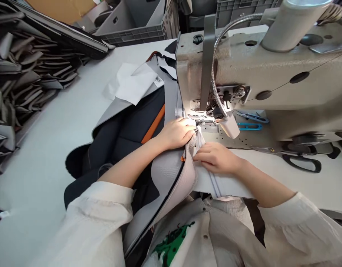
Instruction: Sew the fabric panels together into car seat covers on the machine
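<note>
So the left hand point(178, 133) has its fingers pressed on the dark blue and grey cover point(171, 167) at the sewing machine's needle, right fingers point(203, 154) pinching the white strip point(199, 139), and a barcode label point(158, 81) sits around 11 o'clock, text too small to read.

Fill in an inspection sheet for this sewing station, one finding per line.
Surface: white table, partly covered by fabric
Work: dark-and-grey fabric piece reaching the needle area of the sewing machine; blue-lined white strip beside it
Clutter: white sheets, scissors, blue-handled snips
Hands: left on the fabric near the needle area; right holds the strip
Cables: metal-sheathed conduit curves down to the lamp; loose cables, nothing seen
Surroundings: stacked pieces at left, grey crates behind
</note>
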Demonstrator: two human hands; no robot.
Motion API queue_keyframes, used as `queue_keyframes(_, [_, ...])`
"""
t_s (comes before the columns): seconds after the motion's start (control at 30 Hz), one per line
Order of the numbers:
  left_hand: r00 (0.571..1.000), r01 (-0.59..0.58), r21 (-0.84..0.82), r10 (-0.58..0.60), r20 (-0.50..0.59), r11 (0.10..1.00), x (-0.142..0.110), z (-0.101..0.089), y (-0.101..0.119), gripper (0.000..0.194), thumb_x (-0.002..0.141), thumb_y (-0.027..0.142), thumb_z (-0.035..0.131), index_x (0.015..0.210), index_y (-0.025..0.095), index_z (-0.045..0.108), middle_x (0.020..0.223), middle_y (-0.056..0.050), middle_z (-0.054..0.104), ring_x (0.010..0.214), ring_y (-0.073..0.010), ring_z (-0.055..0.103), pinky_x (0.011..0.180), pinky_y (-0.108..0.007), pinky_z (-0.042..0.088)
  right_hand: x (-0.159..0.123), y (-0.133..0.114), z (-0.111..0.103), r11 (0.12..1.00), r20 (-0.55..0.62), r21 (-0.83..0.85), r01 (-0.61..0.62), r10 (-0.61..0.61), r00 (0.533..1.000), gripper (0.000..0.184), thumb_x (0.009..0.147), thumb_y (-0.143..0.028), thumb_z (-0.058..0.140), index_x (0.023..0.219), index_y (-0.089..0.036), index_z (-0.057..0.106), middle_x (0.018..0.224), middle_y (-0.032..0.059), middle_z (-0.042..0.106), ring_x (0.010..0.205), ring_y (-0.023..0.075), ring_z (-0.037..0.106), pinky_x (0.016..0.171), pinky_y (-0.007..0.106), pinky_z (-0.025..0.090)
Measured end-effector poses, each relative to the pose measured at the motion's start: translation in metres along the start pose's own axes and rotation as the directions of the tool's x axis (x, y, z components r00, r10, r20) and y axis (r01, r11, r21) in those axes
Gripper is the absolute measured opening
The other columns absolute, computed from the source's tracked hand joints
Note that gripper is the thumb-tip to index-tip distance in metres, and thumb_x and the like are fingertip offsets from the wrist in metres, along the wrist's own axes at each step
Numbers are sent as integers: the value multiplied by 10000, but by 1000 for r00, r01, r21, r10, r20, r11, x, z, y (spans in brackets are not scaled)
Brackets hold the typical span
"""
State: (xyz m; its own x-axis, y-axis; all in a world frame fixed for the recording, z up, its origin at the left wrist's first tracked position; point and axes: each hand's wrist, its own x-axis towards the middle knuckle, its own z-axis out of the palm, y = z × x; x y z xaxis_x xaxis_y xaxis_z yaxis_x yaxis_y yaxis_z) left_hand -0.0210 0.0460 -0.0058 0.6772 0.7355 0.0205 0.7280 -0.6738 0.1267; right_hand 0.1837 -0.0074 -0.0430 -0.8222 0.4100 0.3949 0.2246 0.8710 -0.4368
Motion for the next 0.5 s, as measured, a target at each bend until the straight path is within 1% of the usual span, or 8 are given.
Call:
queue_keyframes(0.13, [984,51,16,-48,-173,999,-9,16,-7,400,952,328,341,1185,264,659,1257,-93,553,1135,-274,482,967,-453,367,-3,7,-1,986,-91,-107,-127,118,989,210,830,-95,436,839,-185,626,753,26,640,691,154,538,653,282,335])
queue_keyframes(0.2, [974,63,22,-57,-220,998,-14,20,-6,397,951,323,348,1205,255,646,1254,-100,552,1141,-273,475,960,-448,373,-2,8,1,970,-139,-156,-184,163,977,202,830,-94,436,815,-182,617,728,21,628,669,150,519,635,282,320])
queue_keyframes(0.27, [970,50,9,-46,-239,999,-17,22,-4,404,954,321,342,1202,218,643,1207,-110,575,1138,-266,479,957,-430,388,0,7,1,958,-179,-210,-194,158,971,207,833,-89,420,790,-180,602,692,19,601,642,148,489,610,286,302])
queue_keyframes(0.3, [968,32,-7,-33,-250,999,-18,23,-5,409,956,316,335,1206,203,638,1198,-112,579,1147,-261,476,968,-422,388,1,6,0,959,-184,-237,-158,115,976,212,837,-92,411,765,-182,588,671,18,582,629,149,471,599,290,293])
queue_keyframes(0.33, [964,6,-26,-12,-264,1000,-20,23,-6,413,958,309,328,1214,193,630,1207,-115,575,1165,-255,471,985,-417,383,1,5,0,962,-174,-257,-88,43,984,220,844,-99,401,733,-187,570,650,16,559,617,150,453,592,293,287])
queue_keyframes(0.4, [952,-52,-48,36,-303,997,-23,22,-11,412,957,312,333,1231,189,614,1264,-125,547,1224,-256,441,1028,-431,355,1,4,0,963,-132,-255,90,-126,983,252,864,-128,378,668,-201,518,614,12,512,596,151,419,581,293,291])
queue_keyframes(0.43, [947,-82,-45,64,-315,996,-25,21,-14,409,951,326,352,1243,190,605,1300,-134,525,1256,-265,419,1045,-450,338,0,2,1,960,-109,-232,155,-184,977,271,877,-142,362,650,-208,495,603,10,496,585,152,408,574,290,299])
queue_keyframes(0.5, [948,-150,-13,140,-286,989,-31,17,-21,413,922,344,420,1273,193,577,1369,-157,472,1312,-292,367,1066,-495,306,0,0,3,968,-70,-160,196,-209,975,291,895,-149,328,652,-216,473,604,11,491,577,151,411,567,278,330])
